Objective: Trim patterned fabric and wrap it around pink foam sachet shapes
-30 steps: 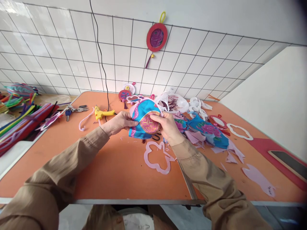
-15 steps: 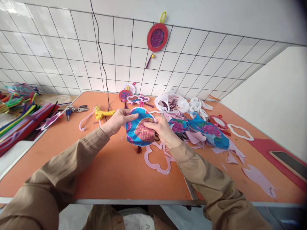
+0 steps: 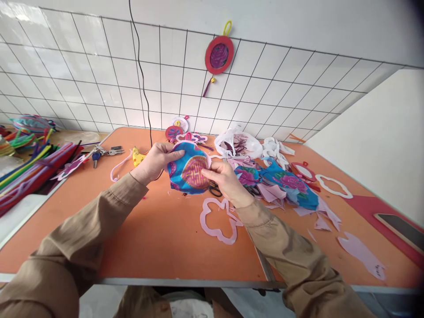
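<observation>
A round ornament (image 3: 188, 170) covered in blue patterned fabric, with a pink rim and a pink loop on top, is held up above the orange table. My left hand (image 3: 155, 162) pinches its upper left edge, thumb on the fabric. At its right edge my right hand (image 3: 228, 181) grips it between thumb and fingers. Most of its dark tassel is hidden behind the fabric. Just behind my left hand lies a yellow glue gun (image 3: 138, 157), partly covered. A pink flower-shaped paper frame (image 3: 206, 225) lies below my right hand, and black scissors (image 3: 216, 190) show beside that hand.
Finished ornaments (image 3: 174, 132) and a white plastic bag (image 3: 236, 143) are at the back. Blue floral fabric (image 3: 294, 183) and pink scraps lie right, near a phone (image 3: 400, 232). Pipe cleaners (image 3: 36, 172) and keys (image 3: 107, 151) are left. A red ornament (image 3: 219, 55) hangs on the tiles.
Both hands have shifted slightly left with the ornament, and its lower edge has risen. The tassel, visible below it before, is now mostly hidden. My left hand covers more of the glue gun.
</observation>
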`<state>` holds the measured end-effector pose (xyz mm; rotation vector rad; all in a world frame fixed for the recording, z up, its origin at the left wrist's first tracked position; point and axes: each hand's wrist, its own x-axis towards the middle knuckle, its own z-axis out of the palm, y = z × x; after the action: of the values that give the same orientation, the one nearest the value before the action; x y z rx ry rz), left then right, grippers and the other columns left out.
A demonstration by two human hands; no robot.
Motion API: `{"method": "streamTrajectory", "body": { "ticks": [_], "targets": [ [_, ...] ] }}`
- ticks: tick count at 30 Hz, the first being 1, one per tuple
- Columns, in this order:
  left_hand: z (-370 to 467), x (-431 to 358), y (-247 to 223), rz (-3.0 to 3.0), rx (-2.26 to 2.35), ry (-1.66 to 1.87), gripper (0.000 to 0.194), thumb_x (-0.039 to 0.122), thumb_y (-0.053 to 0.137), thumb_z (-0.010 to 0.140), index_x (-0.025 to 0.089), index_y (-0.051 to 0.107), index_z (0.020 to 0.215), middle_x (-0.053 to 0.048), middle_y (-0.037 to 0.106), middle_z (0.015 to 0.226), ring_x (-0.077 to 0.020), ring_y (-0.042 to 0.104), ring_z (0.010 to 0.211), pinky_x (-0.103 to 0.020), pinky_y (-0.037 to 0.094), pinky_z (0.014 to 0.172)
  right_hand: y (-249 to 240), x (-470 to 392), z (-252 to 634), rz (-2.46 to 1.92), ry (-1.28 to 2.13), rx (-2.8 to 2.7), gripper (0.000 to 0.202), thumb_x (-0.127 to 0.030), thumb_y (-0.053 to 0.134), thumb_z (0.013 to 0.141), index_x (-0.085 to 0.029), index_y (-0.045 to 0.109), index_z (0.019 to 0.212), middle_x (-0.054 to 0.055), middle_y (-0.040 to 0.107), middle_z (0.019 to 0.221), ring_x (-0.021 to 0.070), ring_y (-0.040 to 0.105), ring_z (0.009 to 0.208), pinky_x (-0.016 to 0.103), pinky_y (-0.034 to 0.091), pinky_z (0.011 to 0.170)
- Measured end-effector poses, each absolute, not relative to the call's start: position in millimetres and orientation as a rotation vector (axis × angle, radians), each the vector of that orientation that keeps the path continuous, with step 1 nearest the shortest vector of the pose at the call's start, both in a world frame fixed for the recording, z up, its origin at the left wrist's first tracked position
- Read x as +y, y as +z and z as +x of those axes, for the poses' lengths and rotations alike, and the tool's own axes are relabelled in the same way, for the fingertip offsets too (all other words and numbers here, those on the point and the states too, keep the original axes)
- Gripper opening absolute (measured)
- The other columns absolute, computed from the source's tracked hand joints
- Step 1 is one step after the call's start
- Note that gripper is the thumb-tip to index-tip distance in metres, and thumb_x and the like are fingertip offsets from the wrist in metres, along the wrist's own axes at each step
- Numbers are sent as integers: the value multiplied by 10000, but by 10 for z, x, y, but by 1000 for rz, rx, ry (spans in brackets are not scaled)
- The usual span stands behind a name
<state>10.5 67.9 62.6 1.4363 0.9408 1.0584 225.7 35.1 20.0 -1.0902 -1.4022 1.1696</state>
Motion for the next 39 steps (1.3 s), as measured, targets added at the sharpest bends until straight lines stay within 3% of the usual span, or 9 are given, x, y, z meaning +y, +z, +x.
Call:
{"method": "streamTrajectory", "body": {
  "ticks": [7, 17, 22, 24, 30, 34, 39],
  "targets": [
    [76, 683, 651, 1457, 903, 1051, 316, 393, 817, 699, 130, 679, 592, -16, 587, 525, -90, 493, 447, -226, 364, 411, 205, 316, 2252, -1030, 1231, -1424, 419, -549, 751, 734, -188, 589, 598, -22, 511, 601, 118, 455, 582, 271, 372, 567],
    [33, 745, 614, 1315, 891, 990, 317, 400, 865, 630, 122, 716, 661, -37, 650, 591, -116, 561, 485, -233, 424, 432, 248, 301, 2245, -948, 1449, -1377, 534, -701, 729, 684, -199, 570, 598, -1, 547, 618, 138, 496, 583, 288, 409, 567],
    [-14, 787, 631, 1393, 950, 1067, 281, 381, 835, 668, 126, 719, 646, -10, 593, 518, -90, 490, 439, -215, 345, 401, 278, 288, 2215, -1018, 1429, -1527, 400, -519, 843, 610, -175, 639, 613, 5, 588, 621, 142, 530, 608, 292, 422, 590],
    [-25, 789, 647, 1419, 947, 1080, 275, 377, 829, 674, 129, 716, 633, -8, 591, 515, -87, 488, 442, -213, 354, 412, 280, 283, 2209, -1058, 1401, -1569, 357, -468, 827, 634, -171, 632, 596, -4, 568, 585, 126, 506, 566, 283, 401, 559],
    [-33, 806, 636, 1379, 943, 1076, 273, 370, 842, 655, 127, 720, 634, -15, 616, 539, -91, 502, 455, -214, 368, 419, 331, 237, 2193, -1064, 1346, -1520, 326, -476, 770, 700, -173, 649, 690, -5, 583, 635, 120, 534, 570, 265, 412, 520],
    [-49, 876, 575, 1261, 966, 1111, 306, 364, 880, 609, 120, 696, 619, -14, 612, 533, -85, 501, 442, -203, 362, 401, 390, 199, 2205, -1059, 1407, -1346, 326, -484, 694, 761, -217, 550, 879, -45, 589, 630, 122, 575, 491, 246, 408, 463],
    [-90, 959, 527, 1128, 988, 1131, 371, 317, 905, 587, 120, 599, 517, 32, 489, 426, -40, 396, 352, -179, 264, 338, 354, 228, 2240, -965, 1403, -1490, 356, -203, 584, 708, -251, 435, 1028, -51, 666, 759, 143, 674, 543, 233, 444, 510]
  ]
}}
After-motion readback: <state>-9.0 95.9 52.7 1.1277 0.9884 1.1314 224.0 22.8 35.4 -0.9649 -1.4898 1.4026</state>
